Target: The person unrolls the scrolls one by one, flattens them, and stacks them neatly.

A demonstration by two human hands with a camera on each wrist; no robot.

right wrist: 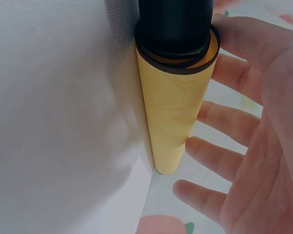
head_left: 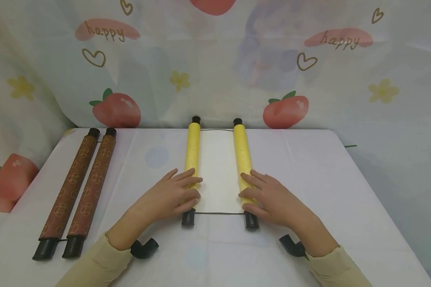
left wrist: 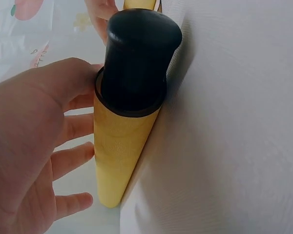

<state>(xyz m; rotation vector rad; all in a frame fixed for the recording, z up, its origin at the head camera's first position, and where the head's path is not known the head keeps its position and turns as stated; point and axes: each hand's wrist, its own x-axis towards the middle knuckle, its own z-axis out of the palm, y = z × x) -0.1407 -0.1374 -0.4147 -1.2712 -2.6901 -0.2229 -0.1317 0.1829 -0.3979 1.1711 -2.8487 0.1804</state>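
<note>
two brown rolls lie leftmost; the left hand, fingers spread, touches the left yellow roll; a pale sheet lies mid-table; the right hand, likewise spread, touches the right yellow roll — uneven pressure could skew the sheet, sudden release recoil it.

On the table, a scroll lies with its sheet between one roll at nine o'clock and another roll at three. The left hand touches the former at eight, the right hand the latter at four. A second scroll lies well apart at nine; a backdrop stands behind, at twelve.
</note>
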